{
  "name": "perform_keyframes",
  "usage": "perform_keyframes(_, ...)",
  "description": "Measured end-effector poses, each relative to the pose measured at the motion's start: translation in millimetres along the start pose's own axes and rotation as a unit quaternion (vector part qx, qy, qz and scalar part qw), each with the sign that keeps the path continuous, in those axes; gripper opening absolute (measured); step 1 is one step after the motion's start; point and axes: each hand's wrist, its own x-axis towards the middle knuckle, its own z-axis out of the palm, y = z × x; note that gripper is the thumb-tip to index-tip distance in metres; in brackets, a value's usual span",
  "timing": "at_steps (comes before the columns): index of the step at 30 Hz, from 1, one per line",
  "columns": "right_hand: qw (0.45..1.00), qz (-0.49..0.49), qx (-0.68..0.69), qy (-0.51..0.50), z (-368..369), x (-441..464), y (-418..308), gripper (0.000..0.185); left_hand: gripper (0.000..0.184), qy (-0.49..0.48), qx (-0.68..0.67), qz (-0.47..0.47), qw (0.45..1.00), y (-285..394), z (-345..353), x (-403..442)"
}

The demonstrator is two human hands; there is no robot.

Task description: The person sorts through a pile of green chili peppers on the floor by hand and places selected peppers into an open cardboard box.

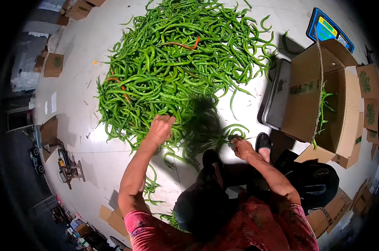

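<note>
A large heap of long, curling green chili peppers (pixel 168 79) spreads over the pale floor in front of me. At its near edge is my left hand (pixel 161 129), back upward, with its fingers curled in among the peppers. Whatever those fingers hold is hidden. Closer to my feet and to the right, my right hand (pixel 242 148) is closed on a few green chili peppers (pixel 236 129), which curve out past the fingers. Some red chili peppers (pixel 196 43) show among the green ones. Dark shadow covers the heap between my hands.
To the right stands an open cardboard box (pixel 302 100) with some peppers inside, on a metal scale platform (pixel 276 94). Its blue display (pixel 329 31) is behind. Loose peppers (pixel 151 188) lie left of my legs. A small wooden stool (pixel 70 167) is far left.
</note>
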Motion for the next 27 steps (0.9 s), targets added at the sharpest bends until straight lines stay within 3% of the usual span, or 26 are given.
perform_keyframes(6,0.996,-0.053,-0.005,0.065,6,8,-1,0.035,0.050,-0.071,-0.165,-0.116,0.977,47,-87,-7)
perform_keyframes(9,0.993,-0.078,0.010,0.085,-9,2,-10,0.032,0.048,-0.008,-0.296,-0.143,0.944,47,-111,-14)
perform_keyframes(10,0.995,-0.063,0.007,0.077,-19,-2,-19,0.031,0.048,-0.027,-0.391,-0.159,0.906,42,-117,-13)
perform_keyframes(12,0.979,-0.125,0.093,0.129,-27,-11,-20,0.030,0.049,-0.022,-0.397,-0.173,0.901,60,-157,-13)
perform_keyframes(13,0.979,-0.136,0.089,0.126,-33,-15,-22,0.030,0.047,0.044,-0.473,-0.187,0.860,73,-168,-16)
perform_keyframes(14,0.978,-0.147,0.085,0.123,-39,-17,-26,0.030,0.040,0.073,-0.620,-0.183,0.760,67,-163,-20)
perform_keyframes(16,0.971,-0.157,0.149,0.101,-46,-20,-34,0.031,0.036,0.107,-0.684,-0.200,0.694,76,-179,-27)
perform_keyframes(18,0.946,-0.155,0.279,0.060,-51,-24,-40,0.032,0.039,0.108,-0.712,-0.154,0.677,77,-185,-29)
perform_keyframes(20,0.869,-0.185,0.458,0.011,-65,-38,-54,0.031,0.037,0.147,-0.754,-0.153,0.622,94,-191,-31)
perform_keyframes(22,0.759,-0.198,0.617,-0.062,-88,-58,-70,0.030,0.037,0.136,-0.789,-0.131,0.584,104,-194,-34)
perform_keyframes(23,0.736,-0.243,0.625,-0.093,-91,-55,-67,0.032,0.036,0.134,-0.794,-0.121,0.581,108,-196,-35)
perform_keyframes(26,0.777,-0.255,0.576,0.014,-117,-89,-95,0.036,0.034,0.129,-0.807,-0.111,0.566,132,-203,-36)
perform_keyframes(27,0.767,-0.251,0.591,0.006,-132,-108,-104,0.040,0.033,0.128,-0.809,-0.097,0.565,139,-205,-36)
